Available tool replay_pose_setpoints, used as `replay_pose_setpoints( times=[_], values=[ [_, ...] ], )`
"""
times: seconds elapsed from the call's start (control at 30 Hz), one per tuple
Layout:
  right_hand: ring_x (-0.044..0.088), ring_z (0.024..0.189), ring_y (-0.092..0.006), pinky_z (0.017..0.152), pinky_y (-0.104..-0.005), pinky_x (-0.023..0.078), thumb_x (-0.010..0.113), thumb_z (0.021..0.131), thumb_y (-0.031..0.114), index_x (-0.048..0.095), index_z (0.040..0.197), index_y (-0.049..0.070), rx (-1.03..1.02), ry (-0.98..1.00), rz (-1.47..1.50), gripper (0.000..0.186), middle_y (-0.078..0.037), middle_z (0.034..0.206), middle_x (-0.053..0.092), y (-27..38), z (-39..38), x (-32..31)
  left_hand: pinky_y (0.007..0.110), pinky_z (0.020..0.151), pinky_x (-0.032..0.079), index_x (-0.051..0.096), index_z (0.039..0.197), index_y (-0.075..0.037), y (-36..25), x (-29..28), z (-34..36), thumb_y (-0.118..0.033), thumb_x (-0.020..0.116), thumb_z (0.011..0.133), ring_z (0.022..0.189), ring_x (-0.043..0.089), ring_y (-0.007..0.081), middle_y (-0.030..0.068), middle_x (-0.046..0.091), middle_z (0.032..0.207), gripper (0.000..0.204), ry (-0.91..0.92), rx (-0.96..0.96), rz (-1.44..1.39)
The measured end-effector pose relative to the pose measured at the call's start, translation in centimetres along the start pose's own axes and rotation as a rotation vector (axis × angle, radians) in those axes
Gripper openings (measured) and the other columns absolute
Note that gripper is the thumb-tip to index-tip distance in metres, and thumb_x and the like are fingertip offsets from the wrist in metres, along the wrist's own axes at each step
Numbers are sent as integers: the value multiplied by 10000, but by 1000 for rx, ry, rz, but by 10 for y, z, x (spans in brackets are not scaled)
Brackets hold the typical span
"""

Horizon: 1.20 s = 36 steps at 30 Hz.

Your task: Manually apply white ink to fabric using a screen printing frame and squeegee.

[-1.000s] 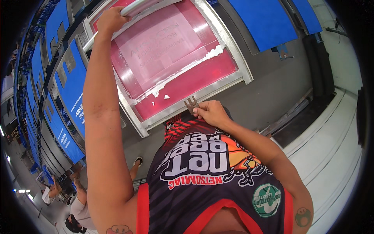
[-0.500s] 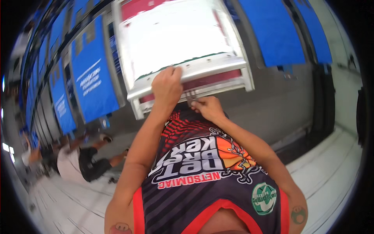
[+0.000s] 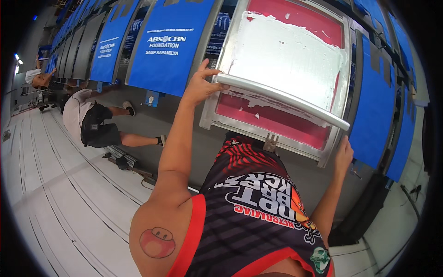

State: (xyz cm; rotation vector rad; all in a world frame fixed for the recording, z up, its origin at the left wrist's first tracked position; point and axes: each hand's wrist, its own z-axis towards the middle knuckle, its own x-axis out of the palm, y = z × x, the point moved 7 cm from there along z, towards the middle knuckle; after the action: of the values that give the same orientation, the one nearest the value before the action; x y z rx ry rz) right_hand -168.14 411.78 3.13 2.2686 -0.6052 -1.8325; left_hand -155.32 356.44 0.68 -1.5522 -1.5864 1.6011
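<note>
Left hand [image 3: 203, 87] grasps left end of long, rounded, pale-grey bar [image 3: 284, 98] between thumb and fingers; right hand [image 3: 344, 154] just beside near right corner of rectangular silver metal frame [image 3: 209, 113], its grip unclear. Bar slants across frame, closer to near edge, above red sheet [image 3: 274, 122] bearing white paste [image 3: 290, 51]. Grey-brown pronged metal clip [image 3: 270, 143] at middle of near edge.

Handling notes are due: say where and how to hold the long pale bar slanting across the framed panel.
Take the long pale bar by both ends, from the wearer's side, thumbs below and fingers above. It is long and slim, so a one-ended hold may let it swing. Its left end is in the grip of the left hand; its right shows bare above the right hand.
</note>
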Motion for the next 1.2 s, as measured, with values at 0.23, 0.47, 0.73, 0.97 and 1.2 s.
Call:
replay_pose_setpoints(
  times=[0.23,0.47,0.73,0.97,1.2],
  values=[
    [460,730,-118,712,-293,439,468,952,536,672,945,6,437,173,812,568,-24,783,573,-12,-7,54,334,872,520,481,1306,61,-20,16,-3,45,750,679,1018,622,222,139,626,1150,682,18,-139,-451],
    [533,775,-91,708,-272,451,517,947,498,676,909,-6,423,59,1164,530,-26,846,637,-98,6,-48,356,980,448,437,1327,102,-159,108,-13,13,706,694,1124,576,238,166,588,1217,693,183,187,-444],
    [547,780,-104,728,-281,454,535,930,514,674,942,-48,384,20,902,579,-63,843,648,-228,73,-153,302,951,444,517,1254,81,-189,296,-24,58,734,720,1046,587,185,120,613,1142,578,128,10,-542],
    [555,836,-142,766,-306,456,560,899,554,669,962,-62,372,22,809,629,-98,904,645,-218,93,-140,303,857,484,642,1094,21,-185,294,-29,3,742,751,911,620,164,63,664,1007,358,85,49,-490],
    [576,884,-153,829,-327,454,534,921,533,660,1048,-35,331,56,743,595,-101,936,648,-242,114,-125,272,817,472,679,984,-13,-166,326,-28,-86,817,707,908,592,123,22,643,975,318,93,18,-563]
  ],
)
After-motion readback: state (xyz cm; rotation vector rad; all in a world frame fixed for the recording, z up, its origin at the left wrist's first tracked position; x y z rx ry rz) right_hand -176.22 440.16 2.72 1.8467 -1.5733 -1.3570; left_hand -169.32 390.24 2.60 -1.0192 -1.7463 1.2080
